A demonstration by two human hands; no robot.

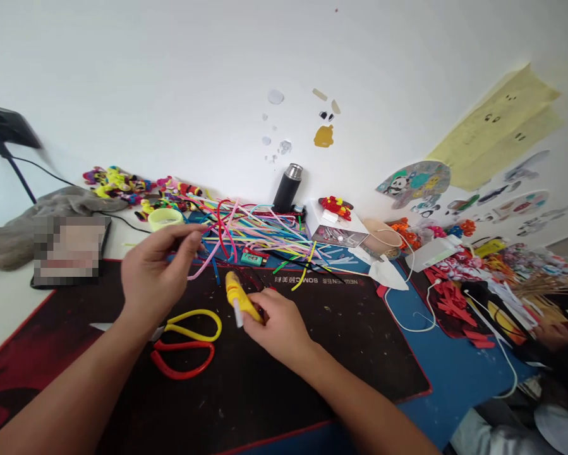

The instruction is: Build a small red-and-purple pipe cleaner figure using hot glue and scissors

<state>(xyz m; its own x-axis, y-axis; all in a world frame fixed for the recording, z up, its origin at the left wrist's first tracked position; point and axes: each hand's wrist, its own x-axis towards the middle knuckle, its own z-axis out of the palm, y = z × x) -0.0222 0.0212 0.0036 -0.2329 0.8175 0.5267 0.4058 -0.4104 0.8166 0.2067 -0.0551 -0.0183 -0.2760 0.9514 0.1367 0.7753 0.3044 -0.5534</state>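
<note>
My right hand is closed around a yellow hot glue gun, held above the dark desk mat. A whitish glue stick pokes out of the gun's near end. Farther left and higher, my left hand pinches thumb and forefinger together; whatever lies between the fingertips is too small to make out. Under my left forearm lie scissors with one yellow and one red handle loop, their blades partly hidden. Just beyond both hands spreads a heap of coloured pipe cleaners.
A black thermos and a white box stand by the wall. To the left are a tablet, grey cloth and a yellow-green tape roll. White cable loops at right, near another person's hand.
</note>
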